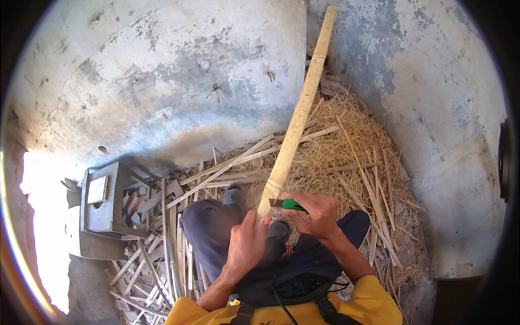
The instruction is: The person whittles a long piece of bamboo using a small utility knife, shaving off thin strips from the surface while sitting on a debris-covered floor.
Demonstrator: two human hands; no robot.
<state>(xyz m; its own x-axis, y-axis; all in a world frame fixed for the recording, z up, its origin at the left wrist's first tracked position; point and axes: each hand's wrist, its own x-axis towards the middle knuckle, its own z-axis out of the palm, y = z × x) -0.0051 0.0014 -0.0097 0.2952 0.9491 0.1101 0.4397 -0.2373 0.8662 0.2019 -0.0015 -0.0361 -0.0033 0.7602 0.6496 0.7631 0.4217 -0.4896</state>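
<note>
A long, pale bamboo strip (295, 127) slants up and away from me, its far end near the corner of the walls. Its near end is gripped by my left hand (246, 244), with the thumb lying along the edge. My right hand (317, 214) is closed around a green-handled utility knife (293, 205). The dark blade points left and meets the right edge of the strip, just beyond my left thumb. Whether it has cut into the bamboo cannot be made out.
Shavings (346, 146) heap up ahead and to the right. Loose bamboo strips (173, 244) cover the floor at left, beside a grey metal box (105, 197) with scraps inside. Weathered walls (179, 70) meet ahead. My bent knees (208, 227) frame the work. Bright light enters at far left.
</note>
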